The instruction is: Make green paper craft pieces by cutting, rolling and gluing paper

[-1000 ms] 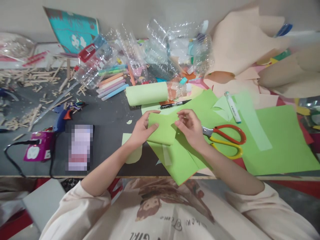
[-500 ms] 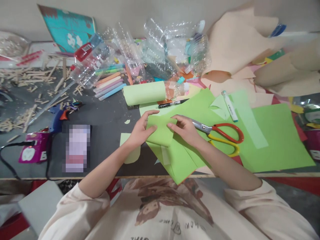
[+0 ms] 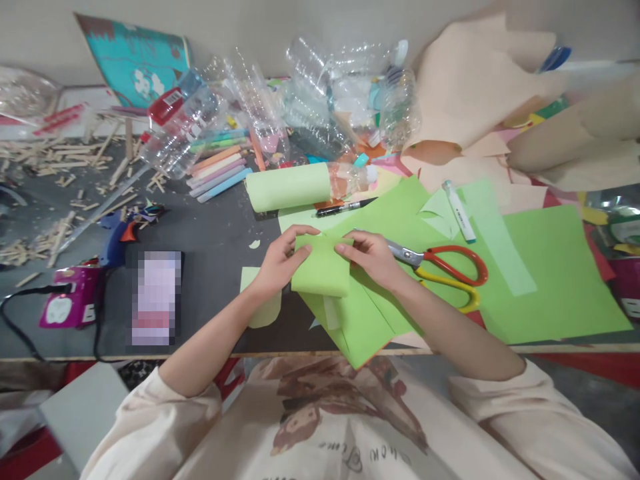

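Note:
Both my hands hold one folded piece of light green paper (image 3: 323,270) just above the dark table. My left hand (image 3: 279,265) pinches its left edge, thumb on top. On the piece's upper right edge, my right hand (image 3: 373,257) grips with fingertips. Larger green sheets (image 3: 550,267) lie under and to the right of it. Red and yellow scissors (image 3: 443,270) rest right beside my right hand. A black pen (image 3: 345,207) and a bottle wrapped in green paper (image 3: 290,187) lie just beyond my hands.
Clear plastic bottles (image 3: 345,100) pile up at the back. Chalk sticks (image 3: 220,173) and wooden sticks (image 3: 60,167) lie at left, with a glue gun (image 3: 117,237) and a pink box (image 3: 70,303). A glue stick (image 3: 459,211) and tan paper (image 3: 480,80) sit right.
My hands have drawn closer together on the green piece, which now curls over more into a fold. My right hand has shifted left, away from the scissors.

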Demonstrator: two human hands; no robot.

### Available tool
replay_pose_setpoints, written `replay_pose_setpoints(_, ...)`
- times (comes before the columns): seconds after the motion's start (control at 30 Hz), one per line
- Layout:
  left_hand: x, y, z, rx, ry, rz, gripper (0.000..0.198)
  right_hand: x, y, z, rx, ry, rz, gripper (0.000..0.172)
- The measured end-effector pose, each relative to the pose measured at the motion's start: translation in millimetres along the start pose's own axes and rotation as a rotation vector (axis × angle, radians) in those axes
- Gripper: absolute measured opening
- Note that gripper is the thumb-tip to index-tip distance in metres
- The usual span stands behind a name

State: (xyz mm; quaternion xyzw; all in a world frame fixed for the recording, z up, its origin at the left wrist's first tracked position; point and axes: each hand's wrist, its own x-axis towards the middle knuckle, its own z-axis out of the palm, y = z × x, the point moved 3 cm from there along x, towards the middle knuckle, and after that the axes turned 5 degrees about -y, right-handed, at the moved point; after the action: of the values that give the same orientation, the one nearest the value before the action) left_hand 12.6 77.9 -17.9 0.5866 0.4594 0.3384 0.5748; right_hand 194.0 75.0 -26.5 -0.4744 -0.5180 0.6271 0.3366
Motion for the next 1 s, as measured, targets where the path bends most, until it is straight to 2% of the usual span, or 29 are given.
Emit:
replay_pose_setpoints(0.4, 0.8, 1.6, -0.2, -0.030, 0.012, -0.009, 0.027, 1.4, -1.1, -1.0, 0.030, -0.005, 0.021, 0.035)
replay_pose_setpoints(0.57, 1.3, 0.0, 0.0, -0.048, -0.008, -0.020, 0.027, 1.5, 0.7, -2.2, 0.029, -0.010, 0.027, 0.038)
replay_pose_setpoints(0.77, 1.5, 3.0, -1.6, 0.062, -0.005, 0.018, 0.022, 1.6, -0.4, -2.0, 0.012, -0.014, 0.030, 0.042)
replay_pose_setpoints(1.0, 1.8, 5.1, -0.2, 0.042, -0.022, 0.022, 0.019, 1.6, -1.7, -1.7, 0.002, -0.007, 0.018, 0.043)
